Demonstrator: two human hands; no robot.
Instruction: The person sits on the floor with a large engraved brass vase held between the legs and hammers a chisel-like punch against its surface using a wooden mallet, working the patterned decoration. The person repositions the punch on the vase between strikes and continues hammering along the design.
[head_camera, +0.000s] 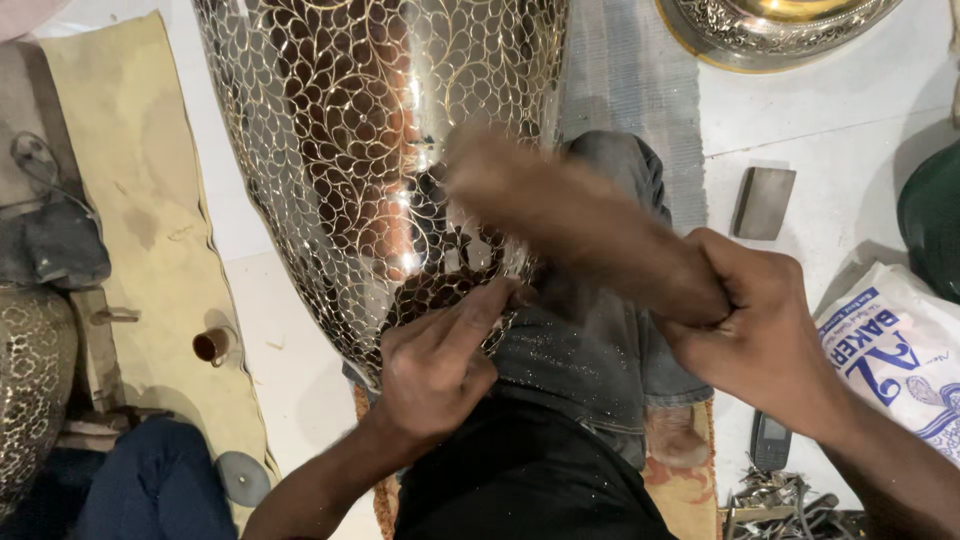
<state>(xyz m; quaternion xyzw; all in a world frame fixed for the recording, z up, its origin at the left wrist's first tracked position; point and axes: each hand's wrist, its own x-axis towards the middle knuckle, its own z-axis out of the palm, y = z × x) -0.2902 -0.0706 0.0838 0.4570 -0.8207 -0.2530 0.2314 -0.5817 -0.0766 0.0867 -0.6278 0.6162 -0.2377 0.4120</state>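
The right hand (760, 335) was clenched around a blurred brown wooden mallet (570, 215); the left hand (435, 365), fingers pinched, pressed something unseen against the large shiny engraved metal vase (350, 120) resting across the lap; a grey block (765, 202) lay nearby.

Two hands (435, 365) (760, 330), three patterned metal vessels (380, 150) (770, 30) (30, 380), one wooden mallet (580, 220), one grey block (763, 203), one phone (770, 440)

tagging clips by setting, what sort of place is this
Probably a metal engraving workshop, worked on the floor: a big patterned vessel at the left hand, a blurred wooden mallet in the right hand, small tools nearby.
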